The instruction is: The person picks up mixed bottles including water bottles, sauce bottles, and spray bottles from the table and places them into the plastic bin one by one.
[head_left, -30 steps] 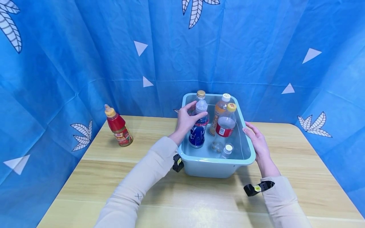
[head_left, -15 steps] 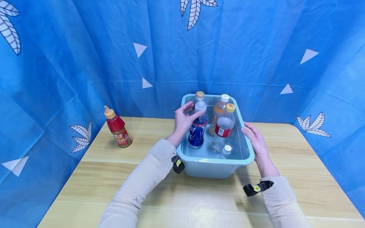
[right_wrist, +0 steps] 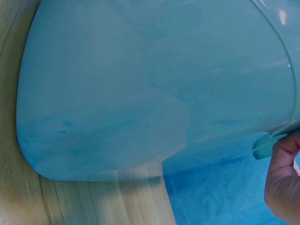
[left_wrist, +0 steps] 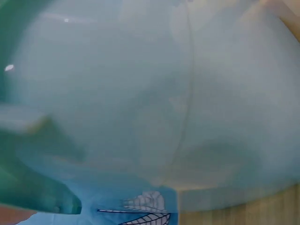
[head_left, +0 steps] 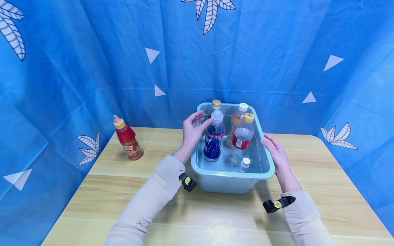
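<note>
My left hand (head_left: pixel 191 135) hangs over the left rim of a light blue plastic basin (head_left: pixel 229 174), thumb and fingers spread. Its fingertips are close to the clear cap of a dark blue-labelled drink bottle (head_left: pixel 212 147), which stands upright inside. On the opposite side my right hand (head_left: pixel 278 155) grips the basin's rim, also seen in the right wrist view, where the hand (right_wrist: pixel 283 180) is at the edge. Behind the blue bottle is a gold-capped bottle (head_left: pixel 216 103), mostly hidden. The left wrist view is filled by the basin's outer wall (left_wrist: pixel 117 93).
Also in the basin are an orange-labelled bottle (head_left: pixel 237 118), a red-labelled clear bottle (head_left: pixel 241 141) and a small white-capped bottle (head_left: pixel 244 164). A red sauce bottle (head_left: pixel 129 141) stands at the left of the wooden table (head_left: pixel 154 167). Blue curtains (head_left: pixel 261 51) enclose the back and sides.
My left hand has let go of the blue-labelled bottle and moved left toward the basin's rim. The right hand stays on the rim, and the bottles stand as before.
</note>
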{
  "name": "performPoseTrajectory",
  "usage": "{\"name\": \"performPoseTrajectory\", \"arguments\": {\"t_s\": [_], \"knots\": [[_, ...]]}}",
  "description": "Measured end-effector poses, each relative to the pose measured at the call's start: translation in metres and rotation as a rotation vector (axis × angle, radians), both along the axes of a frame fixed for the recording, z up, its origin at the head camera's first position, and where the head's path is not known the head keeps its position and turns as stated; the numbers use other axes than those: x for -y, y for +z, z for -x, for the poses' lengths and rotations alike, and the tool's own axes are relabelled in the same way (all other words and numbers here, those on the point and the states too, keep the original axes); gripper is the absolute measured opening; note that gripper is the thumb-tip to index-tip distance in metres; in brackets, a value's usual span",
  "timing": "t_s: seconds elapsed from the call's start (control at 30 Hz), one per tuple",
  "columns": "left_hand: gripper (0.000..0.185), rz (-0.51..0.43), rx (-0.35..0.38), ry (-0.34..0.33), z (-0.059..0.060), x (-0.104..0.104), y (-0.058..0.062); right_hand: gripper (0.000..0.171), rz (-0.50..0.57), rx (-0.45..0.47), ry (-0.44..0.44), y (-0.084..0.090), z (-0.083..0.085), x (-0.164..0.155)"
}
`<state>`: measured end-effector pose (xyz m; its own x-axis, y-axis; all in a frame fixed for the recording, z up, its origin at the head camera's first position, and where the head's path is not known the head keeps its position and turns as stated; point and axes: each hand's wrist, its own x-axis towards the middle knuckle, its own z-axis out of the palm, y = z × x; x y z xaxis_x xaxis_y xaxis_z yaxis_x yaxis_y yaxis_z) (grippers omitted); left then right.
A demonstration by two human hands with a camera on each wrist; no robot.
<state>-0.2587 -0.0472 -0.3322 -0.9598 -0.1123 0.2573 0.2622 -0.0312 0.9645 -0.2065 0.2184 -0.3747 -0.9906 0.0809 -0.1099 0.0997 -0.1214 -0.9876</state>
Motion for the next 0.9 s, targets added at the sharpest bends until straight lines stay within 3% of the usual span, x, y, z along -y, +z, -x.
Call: {"name": "performPoseTrajectory", "arguments": {"t_s": [0.33, 0.57, 0.7, 0.9], "knots": [[0.031, -0.041, -0.049, 0.056, -0.008, 0.019, 0.006, 0.058, -0.013, 0.005, 0.015, -0.001, 0.000, -0.001], [0.027, -0.033, -0.061, 0.105, -0.030, 0.034, 0.020, 0.057, 0.004, -0.006, 0.008, 0.000, 0.000, -0.001], [0.027, -0.025, -0.056, 0.137, -0.034, 0.046, 0.016, 0.056, 0.006, -0.001, 0.007, 0.000, 0.000, -0.001], [0.029, -0.063, -0.090, 0.187, -0.024, 0.069, -0.005, 0.057, 0.011, 0.008, 0.017, 0.000, -0.001, -0.001]]}}
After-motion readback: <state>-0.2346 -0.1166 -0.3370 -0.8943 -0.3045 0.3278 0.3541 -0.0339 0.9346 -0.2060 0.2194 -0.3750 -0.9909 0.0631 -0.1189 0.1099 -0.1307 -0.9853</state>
